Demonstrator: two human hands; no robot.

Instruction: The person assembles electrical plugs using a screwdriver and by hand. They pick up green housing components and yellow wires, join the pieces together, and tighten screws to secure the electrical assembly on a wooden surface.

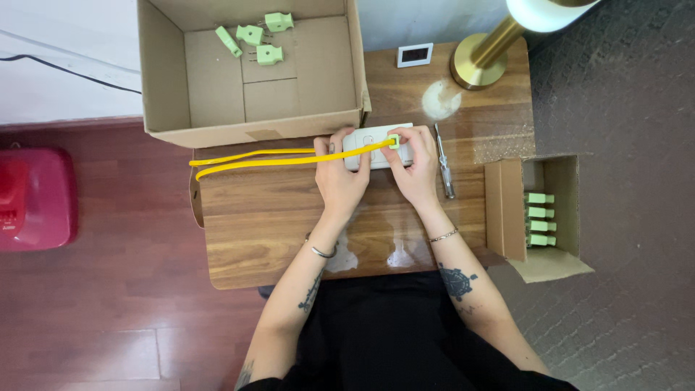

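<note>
A white socket block (376, 148) lies on the wooden table (275, 224), just in front of a big cardboard box. My left hand (339, 174) grips the block's left end. My right hand (413, 168) pinches a small green plug (394, 141) that sits on top of the block near its right end. A yellow cable (253, 159) runs from that plug leftward across the block and under my left thumb, then loops back at the table's left edge.
The large open cardboard box (166, 94) at the back holds several green plugs (257, 40). A smaller box (507, 210) on the right holds more green plugs (540, 219). A screwdriver (444, 163), a brass lamp base (478, 61) and a small white display (415, 55) stand nearby. A red object (32, 195) sits on the floor left.
</note>
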